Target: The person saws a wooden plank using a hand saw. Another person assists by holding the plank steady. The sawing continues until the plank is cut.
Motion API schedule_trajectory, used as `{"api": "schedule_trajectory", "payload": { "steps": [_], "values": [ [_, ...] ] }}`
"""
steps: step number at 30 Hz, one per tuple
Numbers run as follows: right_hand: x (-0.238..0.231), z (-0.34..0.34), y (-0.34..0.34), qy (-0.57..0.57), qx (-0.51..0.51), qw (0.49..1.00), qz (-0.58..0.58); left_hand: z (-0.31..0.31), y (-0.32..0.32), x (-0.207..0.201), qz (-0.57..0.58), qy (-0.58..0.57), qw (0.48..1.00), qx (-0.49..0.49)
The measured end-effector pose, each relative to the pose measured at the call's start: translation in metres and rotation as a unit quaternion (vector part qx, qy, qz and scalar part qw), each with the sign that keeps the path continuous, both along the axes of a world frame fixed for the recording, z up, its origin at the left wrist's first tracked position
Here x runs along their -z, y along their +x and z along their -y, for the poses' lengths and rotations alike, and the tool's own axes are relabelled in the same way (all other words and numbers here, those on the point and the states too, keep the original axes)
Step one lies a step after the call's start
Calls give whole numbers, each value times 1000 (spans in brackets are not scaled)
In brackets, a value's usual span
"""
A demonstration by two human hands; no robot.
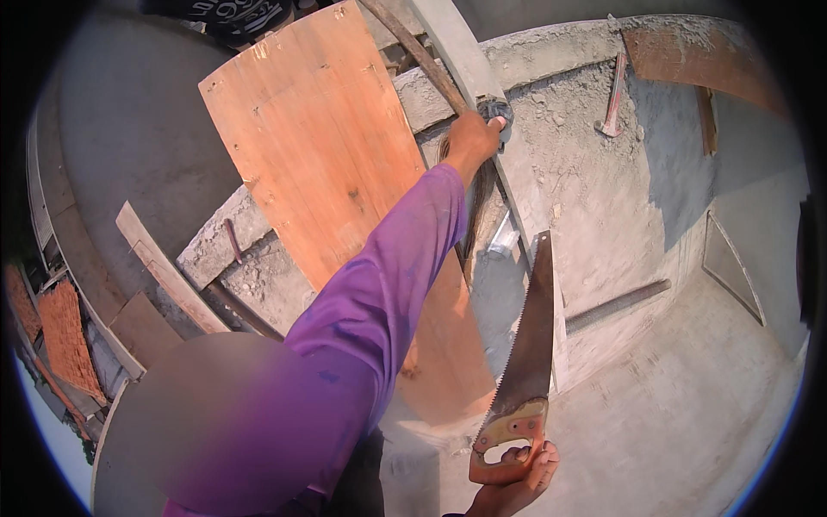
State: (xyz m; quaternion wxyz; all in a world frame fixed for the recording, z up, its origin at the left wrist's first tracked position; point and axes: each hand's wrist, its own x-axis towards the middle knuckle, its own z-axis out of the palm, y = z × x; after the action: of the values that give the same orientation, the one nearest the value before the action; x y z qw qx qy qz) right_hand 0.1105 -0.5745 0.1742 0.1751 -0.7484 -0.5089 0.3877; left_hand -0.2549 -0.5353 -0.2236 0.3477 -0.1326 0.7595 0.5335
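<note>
In my right hand (527, 479) is a handsaw (527, 353), its brown-and-tan handle wrapped by the fingers and its blade pointing away from me, teeth to the left. My left hand (474, 142), in a purple sleeve, reaches far forward and is closed at a dark, crumpled-looking thing (494, 110) beside a pale board (457, 52). A brown wooden stick (422, 60) ends against this hand. What exactly the fingers grip is hidden. Under my left arm leans a large orange-brown plywood sheet (319, 112).
A hammer (613, 99) with a reddish handle lies on the rough concrete ledge at far right. A bar (616, 306) sticks out near the wall. Another plywood piece (689, 56) is at upper right. A narrow board (164, 267) leans at left, and a person's dark shirt (228, 17) shows at the top.
</note>
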Motion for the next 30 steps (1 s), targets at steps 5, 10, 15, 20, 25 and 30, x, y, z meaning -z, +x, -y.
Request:
{"api": "schedule_trajectory", "payload": {
  "steps": [5, 10, 15, 20, 25, 30],
  "values": [
    [5, 0, 27, -16, 5, 1000, -4, 2, 30, -12, 75, 169, 976, -112],
    [-2, 2, 43, -14, 0, 1000, 17, 117, 113, -23, -203, -11, 979, -4],
    [-9, 7, 28, 15, -67, 997, 41, 322, 189, -9, -266, -398, 870, -115],
    [-2, 0, 37, 16, -197, 974, 113, 459, 228, 13, -121, -514, 848, -57],
    [-2, 3, 19, -12, -117, 993, 22, 464, 221, 16, -117, -445, 887, 22],
    [-9, -1, 24, 0, -102, 995, 20, 361, 182, -29, -168, -305, 932, -96]
  ]
}}
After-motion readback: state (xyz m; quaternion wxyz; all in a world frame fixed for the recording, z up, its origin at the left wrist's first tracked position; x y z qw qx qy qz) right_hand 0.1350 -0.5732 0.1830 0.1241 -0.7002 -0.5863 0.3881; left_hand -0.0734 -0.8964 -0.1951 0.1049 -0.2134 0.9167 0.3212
